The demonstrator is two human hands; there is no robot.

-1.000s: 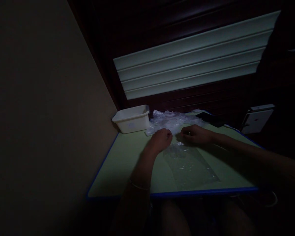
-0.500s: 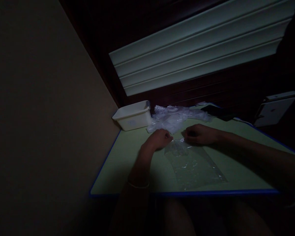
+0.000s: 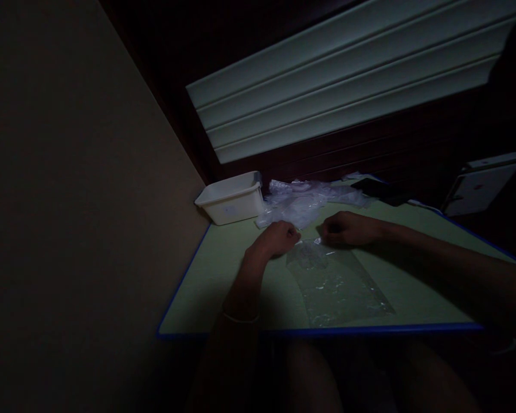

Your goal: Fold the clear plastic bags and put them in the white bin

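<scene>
A clear plastic bag (image 3: 341,287) lies flat on the green tabletop, its near end close to the blue front edge. My left hand (image 3: 280,237) is closed on the bag's far left corner, thumb and fingers pinched together. At the far right corner of the same bag, my right hand (image 3: 343,228) is closed in a pinch too. Between the two hands the far edge of the bag shows small bright glints. The light is dim, and the fingertips are hard to make out.
Behind my hands lies a pile of crumpled clear plastic bags (image 3: 298,206). Left of it stands a white bin (image 3: 232,207) by the wall. A dark flat object (image 3: 382,191) lies at the back right; a white box (image 3: 479,186) is farther right.
The view has shifted slightly, so the whole scene sits a little higher. Both hands keep their pinch at the bag's far corners, and the bag looks slightly flatter near them.
</scene>
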